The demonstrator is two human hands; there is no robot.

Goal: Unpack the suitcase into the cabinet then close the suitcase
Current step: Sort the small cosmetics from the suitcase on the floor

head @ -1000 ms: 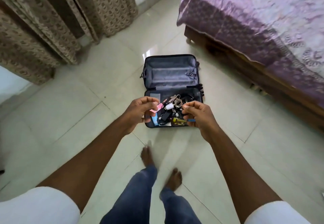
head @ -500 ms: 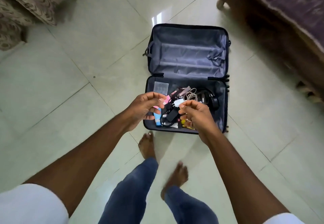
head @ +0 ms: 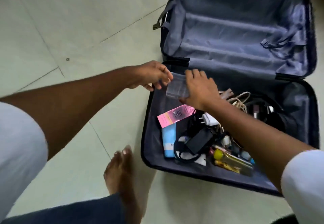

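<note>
A bare foot is planted on the tiled floor just beside the near rim of the suitcase, so that both arms can be stretched over the open case. The suitcase is laid flat and fully opened on the floor. In its near half a loose heap is seen: a pink box resting across a blue tube, a black adapter, a white charger plug, a yellow-capped gold item and coiled cables.

Beyond these, at the hinge side of that half, a small clear plastic pouch is being taken up. The right hand is laid over its right part with the fingers bent around it, apparently clamped on it. The left hand is brought to its left edge with fingers partly curled; whether that edge is actually pinched cannot be told through the blur.

The far half, the lined lid, is empty, its straps lying slack. No cabinet is in view, so unpacking is judged barely begun.
</note>
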